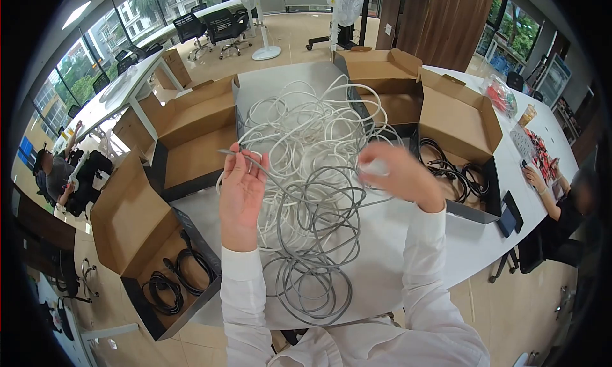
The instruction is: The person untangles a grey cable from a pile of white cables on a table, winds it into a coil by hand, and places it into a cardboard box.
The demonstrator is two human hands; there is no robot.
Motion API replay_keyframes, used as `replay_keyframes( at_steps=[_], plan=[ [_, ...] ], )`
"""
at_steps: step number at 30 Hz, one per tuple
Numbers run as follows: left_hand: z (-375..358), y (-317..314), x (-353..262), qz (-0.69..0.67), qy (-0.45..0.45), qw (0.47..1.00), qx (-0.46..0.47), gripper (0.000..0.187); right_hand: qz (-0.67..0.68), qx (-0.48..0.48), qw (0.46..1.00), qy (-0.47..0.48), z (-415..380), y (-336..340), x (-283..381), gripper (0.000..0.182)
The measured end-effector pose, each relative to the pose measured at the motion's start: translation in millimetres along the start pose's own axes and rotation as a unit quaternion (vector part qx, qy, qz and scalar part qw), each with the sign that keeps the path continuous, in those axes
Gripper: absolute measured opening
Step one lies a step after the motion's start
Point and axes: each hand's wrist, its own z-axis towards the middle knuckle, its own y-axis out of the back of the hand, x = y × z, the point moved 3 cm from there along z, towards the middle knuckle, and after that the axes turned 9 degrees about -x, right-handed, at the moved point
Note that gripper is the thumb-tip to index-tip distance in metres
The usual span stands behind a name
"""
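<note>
Head view: 4 boxes (464,105); left hand (243,191) lightly pinching 1 grey cable (224,151); right hand (400,170) blurred, grip unclear.

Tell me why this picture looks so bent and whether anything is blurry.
Head view: wide-angle distortion, black corners, curved table; right hand motion-blurred, left hand fairly crisp; windows bright at upper left; seated person's face at right smeared.
</note>
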Motion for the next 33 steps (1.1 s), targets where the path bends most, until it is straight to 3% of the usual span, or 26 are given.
replay_keyframes(
  at_steps=[1, 4, 8, 11, 17, 22, 24, 27, 30, 33],
  plan=[
    [-1, 0, 3, 0.025, -0.002, 1.0, -0.008, 0.019, 0.019, 0.127, 0.991, 0.038, -3, -13, 5, 0.025],
    [-5, -1, 11, 0.092, -0.013, 0.995, -0.041, 0.019, -0.049, 0.215, 0.975, -0.022, -2, -36, 13, 0.027],
    [-13, -10, 23, 0.146, -0.023, 0.987, -0.067, 0.017, -0.148, -0.043, 0.983, 0.098, -4, -41, 9, 0.021],
    [-14, -11, 32, 0.169, -0.02, 0.984, -0.061, 0.016, -0.173, -0.085, 0.978, -0.084, 0, -30, 11, 0.02],
    [-22, -24, 49, 0.305, 0.026, 0.952, -0.001, 0.016, -0.092, 0.029, 0.994, -0.042, 7, -44, 16, 0.019],
    [-24, -22, 52, 0.381, 0.046, 0.922, 0.045, 0.014, 0.226, 0.016, 0.974, -0.015, 7, -63, 23, 0.024],
    [-26, -24, 54, 0.385, 0.058, 0.919, 0.057, 0.016, 0.258, 0.009, 0.966, -0.028, 7, -66, 22, 0.025],
    [-35, -34, 58, 0.384, 0.094, 0.916, 0.064, 0.02, 0.185, 0.019, 0.98, -0.07, 11, -59, 27, 0.024],
    [-40, -42, 54, 0.509, 0.055, 0.846, 0.148, 0.022, 0.091, 0.034, 0.993, -0.068, 8, -45, 34, 0.022],
    [-31, -31, 43, 0.576, -0.035, 0.812, 0.087, 0.023, 0.008, -0.033, 0.999, -0.039, 0, -26, 30, 0.021]
  ],
)
